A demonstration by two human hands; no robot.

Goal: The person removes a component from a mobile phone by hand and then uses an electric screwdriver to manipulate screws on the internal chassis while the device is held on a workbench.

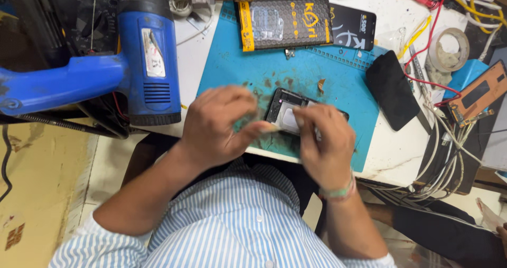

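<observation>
Opened phone (289,109), back removed, lying on the near part of a blue work mat (237,62) between both hands. Left hand (219,123), fingers curled together, pinches at the phone's left edge; right hand (326,141) bears on its right side, grip unclear through blur. Blue heat gun (142,51) stands far left; a black screen panel (392,89) lies right.

I see both hands, left hand (219,123) and right hand (325,141), on an opened phone (288,112). It lies on my blue mat (296,70), heat gun (134,62) alongside.
</observation>
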